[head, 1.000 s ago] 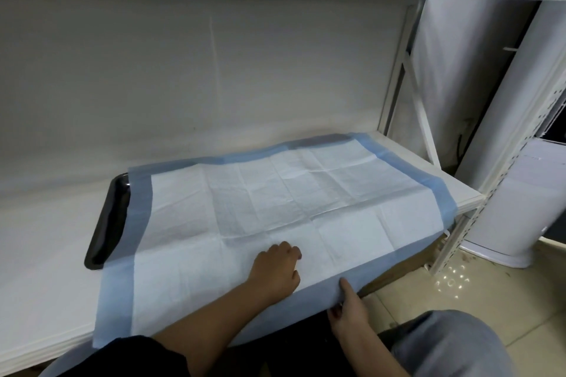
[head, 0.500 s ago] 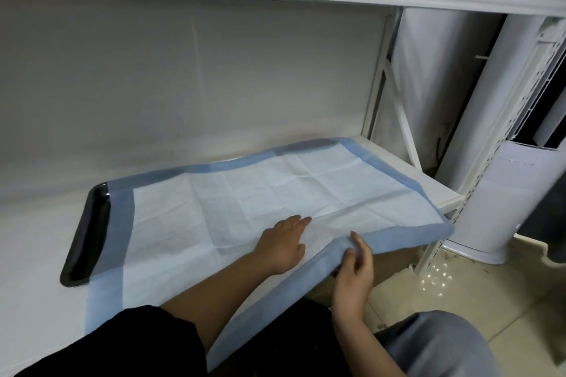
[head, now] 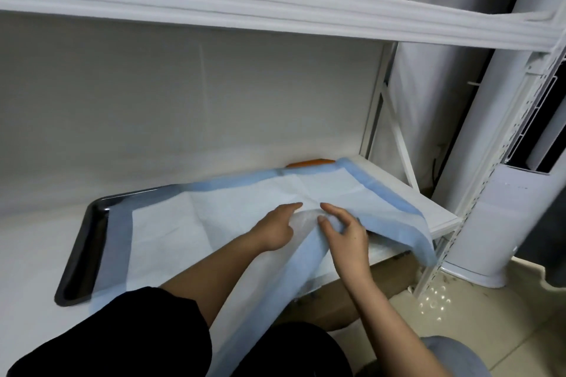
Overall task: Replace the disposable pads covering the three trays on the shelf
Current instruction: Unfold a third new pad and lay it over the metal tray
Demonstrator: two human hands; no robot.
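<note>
pad (head: 245, 214) edge lifted, orange tray (head: 309, 163) exposed

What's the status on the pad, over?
Right hand pinching pad fold; left hand pressing it flat. Pad half over black tray. Nothing blocking.

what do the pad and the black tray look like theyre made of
The pad looks like thin non-woven tissue, matte white with a blue plastic-like border; it shows fold creases and drapes limply where the right hand lifts it. The black tray looks rigid and smooth with a glossy rim, plastic or coated metal, hard to say which.
</note>
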